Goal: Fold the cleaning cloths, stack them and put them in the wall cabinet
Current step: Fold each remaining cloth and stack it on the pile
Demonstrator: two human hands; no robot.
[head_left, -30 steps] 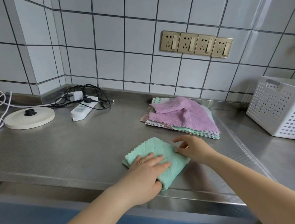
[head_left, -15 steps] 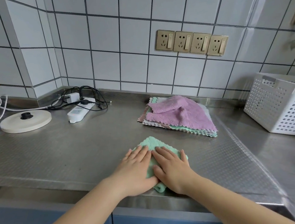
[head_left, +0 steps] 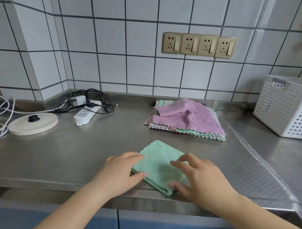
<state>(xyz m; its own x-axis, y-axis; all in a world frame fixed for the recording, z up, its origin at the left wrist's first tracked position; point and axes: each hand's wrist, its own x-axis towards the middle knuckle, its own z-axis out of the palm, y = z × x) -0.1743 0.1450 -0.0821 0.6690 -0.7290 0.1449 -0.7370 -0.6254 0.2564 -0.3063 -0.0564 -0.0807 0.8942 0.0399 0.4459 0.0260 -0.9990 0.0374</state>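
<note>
Your folded green cloth (head_left: pixel 158 166) lies near the front edge of the steel counter (head_left: pixel 59 157), at about six o'clock. Your left hand (head_left: pixel 120 172) rests flat on its left edge with fingers straight; your right hand (head_left: pixel 200 181) hovers blurred over its right corner, fingers spread, pinching nothing. The cloth looks soft, light and limp, so it probably slumps unless you lift it by the folded edge with a palm beneath. The pile of unfolded cloths (head_left: pixel 186 118) waits at one o'clock, the white basket (head_left: pixel 290 110) at three, the power strip (head_left: pixel 87 114) and round lid (head_left: pixel 33 122) towards ten. Nothing blocks your reach to the pile.
</note>
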